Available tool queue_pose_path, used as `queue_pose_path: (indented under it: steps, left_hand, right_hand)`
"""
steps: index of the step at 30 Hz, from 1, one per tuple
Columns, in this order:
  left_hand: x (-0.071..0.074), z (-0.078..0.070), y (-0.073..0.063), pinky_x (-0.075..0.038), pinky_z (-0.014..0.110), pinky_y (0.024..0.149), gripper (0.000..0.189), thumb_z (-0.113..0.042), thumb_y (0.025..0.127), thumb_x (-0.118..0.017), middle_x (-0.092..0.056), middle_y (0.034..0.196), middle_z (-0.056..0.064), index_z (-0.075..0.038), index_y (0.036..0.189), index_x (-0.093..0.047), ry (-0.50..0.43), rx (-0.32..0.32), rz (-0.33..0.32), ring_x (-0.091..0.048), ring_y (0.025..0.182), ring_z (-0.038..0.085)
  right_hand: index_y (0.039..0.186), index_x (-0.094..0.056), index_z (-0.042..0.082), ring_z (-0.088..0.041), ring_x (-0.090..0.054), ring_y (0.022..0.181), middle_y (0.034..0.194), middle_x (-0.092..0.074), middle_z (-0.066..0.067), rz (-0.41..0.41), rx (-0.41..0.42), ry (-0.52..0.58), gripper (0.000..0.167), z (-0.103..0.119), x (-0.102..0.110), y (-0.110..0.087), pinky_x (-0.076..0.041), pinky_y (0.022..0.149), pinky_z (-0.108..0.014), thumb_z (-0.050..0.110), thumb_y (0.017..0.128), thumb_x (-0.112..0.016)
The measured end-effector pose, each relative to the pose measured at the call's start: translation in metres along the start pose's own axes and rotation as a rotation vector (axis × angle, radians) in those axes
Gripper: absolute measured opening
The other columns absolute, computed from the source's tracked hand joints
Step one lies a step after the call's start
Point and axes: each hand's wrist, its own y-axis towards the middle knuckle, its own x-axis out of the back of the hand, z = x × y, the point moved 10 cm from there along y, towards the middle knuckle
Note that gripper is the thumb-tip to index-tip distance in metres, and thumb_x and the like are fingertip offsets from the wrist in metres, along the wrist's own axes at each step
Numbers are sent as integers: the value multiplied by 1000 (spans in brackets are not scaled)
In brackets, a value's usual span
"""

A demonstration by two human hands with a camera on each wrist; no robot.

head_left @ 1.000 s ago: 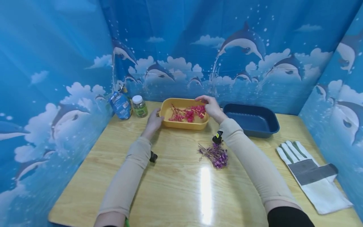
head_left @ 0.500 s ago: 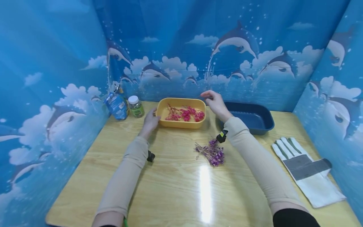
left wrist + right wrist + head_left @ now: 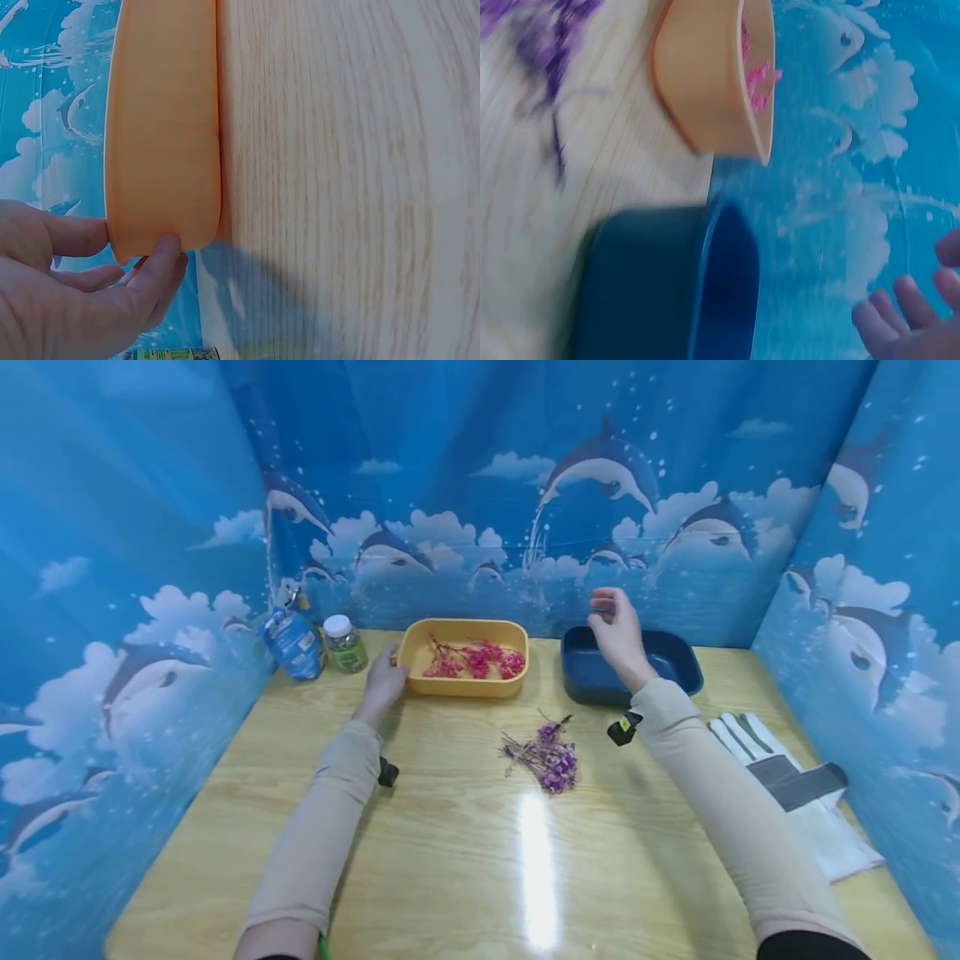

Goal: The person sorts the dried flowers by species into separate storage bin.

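My left hand (image 3: 384, 681) holds the left end of a yellow plastic tray (image 3: 465, 687). In the left wrist view its fingertips (image 3: 171, 244) lie against the tray's end wall and at its rim. Sprigs of pink dried flowers (image 3: 480, 658) lie inside this tray. My right hand (image 3: 621, 631) hovers above the navy blue tray (image 3: 675, 662), fingers loosely bent and nothing in them. The right wrist view shows the right hand's fingers (image 3: 911, 300) apart from the navy tray's rim. On the table in front lies a bunch of purple dried flowers (image 3: 551, 760).
A white-lidded jar (image 3: 345, 645) and a blue pouch (image 3: 294, 643) stand at the back left of the wooden table (image 3: 442, 843). Work gloves (image 3: 795, 785) in white and grey lie at the right edge. A dolphin-print curtain (image 3: 450, 460) hangs close behind the trays.
My right hand has moved right, from the yellow tray's right end to above the navy tray. My left hand stays at the yellow tray. The whole head view has shifted slightly.
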Motion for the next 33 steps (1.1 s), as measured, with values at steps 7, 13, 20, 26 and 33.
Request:
queue_pose_path:
  steps: [7,13,20,26,33]
  left_hand:
    - [0,0,0,-32,50,132,66,-6,103,-49,-37,166,29,-1,165,-27,29,-34,-19,-36,155,42]
    - [6,-45,-20,-33,55,129,57,-8,99,-61,-40,160,23,-5,154,-47,171,-275,-222,-36,151,41]
    - [-37,-129,-73,-51,46,113,47,1,93,-68,-62,136,18,-3,139,-60,310,-751,-261,-58,129,34]
    - [-103,-149,-99,-58,42,102,38,-9,97,-69,-70,126,12,-6,134,-64,413,-780,11,-67,116,30]
    - [-176,-130,-108,-60,40,99,45,-22,102,-67,-67,137,9,-14,145,-55,537,-627,287,-67,121,26]
  right_hand:
    - [157,-37,14,-33,-44,150,162,-42,-16,-162,-90,-87,49,-30,49,-15,-42,123,-52,20,109,-44]
    - [166,-21,22,-34,-34,154,170,-24,-13,-266,-164,-165,63,-54,81,-28,-39,121,-57,30,108,-45]
    - [166,-22,24,-30,-29,157,171,-23,-10,-431,-269,-211,67,-88,113,-46,-33,128,-51,41,108,-50]
    - [165,-23,20,-28,-28,157,170,-25,-11,-501,-313,-153,69,-109,127,-54,-30,130,-46,36,106,-54]
    - [161,-25,13,-28,-34,148,165,-28,-14,-529,-402,-35,67,-127,129,-66,-34,125,-42,32,104,-55]
